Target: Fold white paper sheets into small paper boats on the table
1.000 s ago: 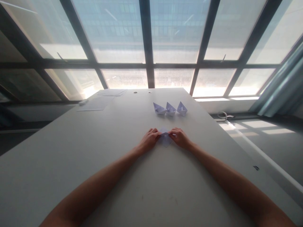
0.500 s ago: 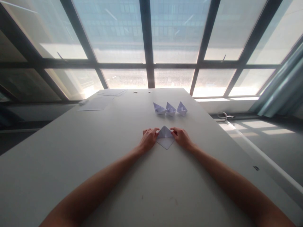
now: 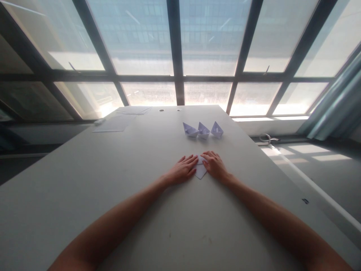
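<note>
Paper (image 3: pixel 201 172), white and folded, lies on the desk (image 3: pixel 135 233) between the two hands, and its near end makes a point toward the person. Both arms reach forward from the lower corners and come together at this paper, the left arm (image 3: pixel 124 216) from one side and the right arm (image 3: pixel 265 207) from the other. The left hand (image 3: pixel 182 169) is open and quite flat, palm down, with its straight fingers set over the left part of the paper. The right hand (image 3: pixel 214 165) is also open, but its fingers are half bent; they touch the right part of the paper, and the thumb is a little apart from them. The hands hide both sides of the paper, so its full outline cannot be seen.

Just beyond the hands, three paper boats stand in a row. The left boat (image 3: pixel 190 130) and the middle boat (image 3: pixel 203 131) are so close that I cannot tell if they touch; the right boat (image 3: pixel 217 130) is just beside them. Farther, at the left, flat sheets (image 3: pixel 111 124) lie on the desk. A small dark thing (image 3: pixel 305 201), too small to recognise, is near the right edge. Behind the desk is a large window (image 3: pixel 208 37) with dark frames, and a curtain (image 3: pixel 334 103) hangs at its right.
</note>
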`<state>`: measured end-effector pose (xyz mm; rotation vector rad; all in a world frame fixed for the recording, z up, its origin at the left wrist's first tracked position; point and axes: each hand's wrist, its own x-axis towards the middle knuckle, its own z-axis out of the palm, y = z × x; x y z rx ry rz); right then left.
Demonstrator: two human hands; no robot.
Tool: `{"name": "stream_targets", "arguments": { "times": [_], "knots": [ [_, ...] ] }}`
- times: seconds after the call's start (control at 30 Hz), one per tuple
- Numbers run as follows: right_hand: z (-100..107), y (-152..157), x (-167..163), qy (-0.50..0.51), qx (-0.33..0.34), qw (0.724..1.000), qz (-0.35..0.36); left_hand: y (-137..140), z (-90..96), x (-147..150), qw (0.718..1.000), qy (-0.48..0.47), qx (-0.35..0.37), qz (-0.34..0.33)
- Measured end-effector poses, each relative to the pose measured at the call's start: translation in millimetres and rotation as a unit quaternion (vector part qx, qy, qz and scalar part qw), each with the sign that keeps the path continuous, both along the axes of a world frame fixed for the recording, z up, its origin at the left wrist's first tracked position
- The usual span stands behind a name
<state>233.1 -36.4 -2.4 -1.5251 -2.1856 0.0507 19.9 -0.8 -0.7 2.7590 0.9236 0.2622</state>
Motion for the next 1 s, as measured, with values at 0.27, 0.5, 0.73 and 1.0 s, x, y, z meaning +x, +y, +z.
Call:
{"name": "stream_targets", "arguments": {
  "times": [0.27,0.5,0.73,1.0],
  "knots": [
    [-5.3,-3.3,-11.9,-0.065,-0.103,0.989,0.089,-8.3,3.9,0.8,1.0,0.01,0.025,0.009],
    [-7.9,-1.8,-11.2,-0.08,-0.12,0.988,0.057,-7.7,-0.8,0.3,0.999,0.022,0.016,0.025],
    [-12.1,0.7,-9.2,-0.083,-0.13,0.988,0.023,-6.4,-3.9,-3.1,0.997,0.045,0.012,0.055],
    [-17.4,10.6,7.2,-0.059,-0.148,0.986,-0.054,-6.8,-5.5,-2.3,0.991,0.062,-0.005,0.122]
  ]
}}
